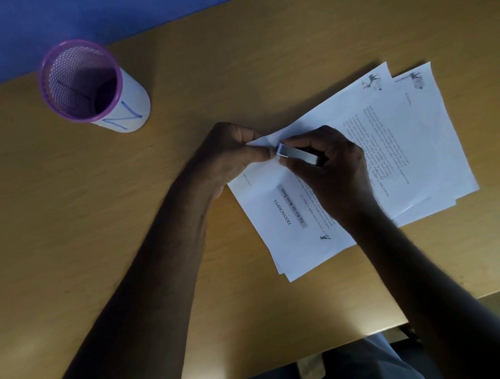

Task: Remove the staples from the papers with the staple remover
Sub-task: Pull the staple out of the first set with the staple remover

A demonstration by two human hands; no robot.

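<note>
Mid-frame: left hand (233, 157) is pinching the white printed papers' (407, 142) corner; right hand (329, 165), fingers closed round the slim metal staple remover (297, 155), is pointing its long axis up-left at that corner, tip touching the left thumb.

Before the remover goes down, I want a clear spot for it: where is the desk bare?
Bare desk lies left of the left hand, below the cup, and along the far edge behind the papers. It is crowded at the paper corner, where both hands meet the remover.
</note>
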